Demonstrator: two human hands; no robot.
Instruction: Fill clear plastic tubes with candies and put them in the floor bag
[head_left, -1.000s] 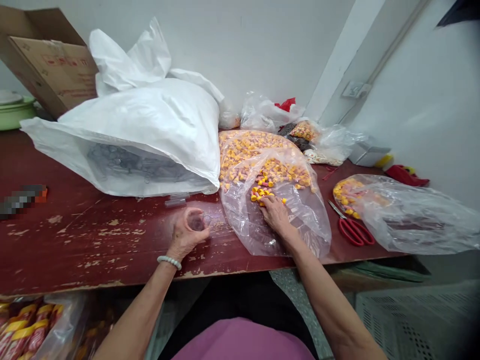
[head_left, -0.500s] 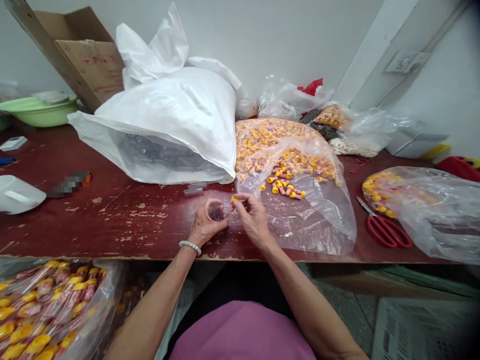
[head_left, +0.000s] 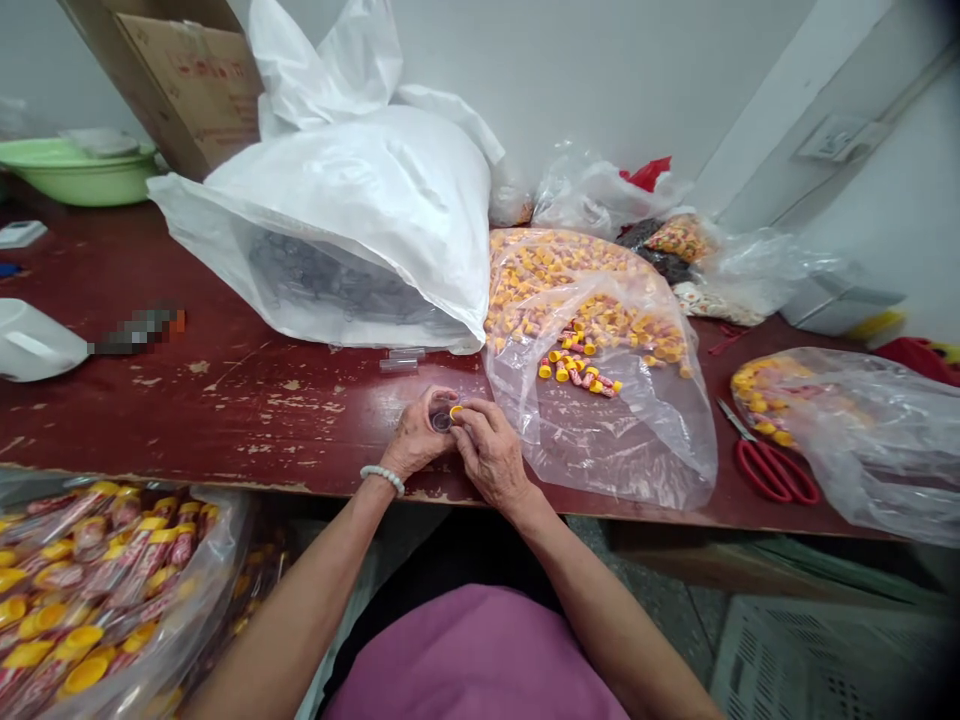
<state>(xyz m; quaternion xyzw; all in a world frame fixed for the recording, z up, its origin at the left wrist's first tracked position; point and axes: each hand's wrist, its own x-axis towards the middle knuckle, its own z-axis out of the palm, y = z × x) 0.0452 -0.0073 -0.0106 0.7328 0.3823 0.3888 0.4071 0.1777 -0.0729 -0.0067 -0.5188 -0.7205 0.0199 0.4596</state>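
My left hand (head_left: 416,435), with a beaded bracelet at its wrist, is curled round clear plastic tubes (head_left: 440,421) whose round open ends face up. My right hand (head_left: 491,455) pinches a yellow cap (head_left: 455,412) right at those tube mouths; the fingers hide most of what is below the cap. Ahead of the hands lie a few loose clear tubes (head_left: 403,361). A white sack (head_left: 360,180) gapes open behind them, full of similar tubes. To the right, red-and-white pieces with yellow caps (head_left: 577,375) rest at the mouth of a clear plastic bag (head_left: 622,450).
Red-handled scissors (head_left: 776,470) lie on the right, beside another clear bag (head_left: 862,450). On the left are a white scoop (head_left: 37,340) and a green basin (head_left: 82,180). Below the table edge, a bag holds filled, yellow-capped tubes (head_left: 112,590).
My right hand has moved left, bringing the yellow cap from beside the left hand to the tube mouths. The camera view has shifted slightly.
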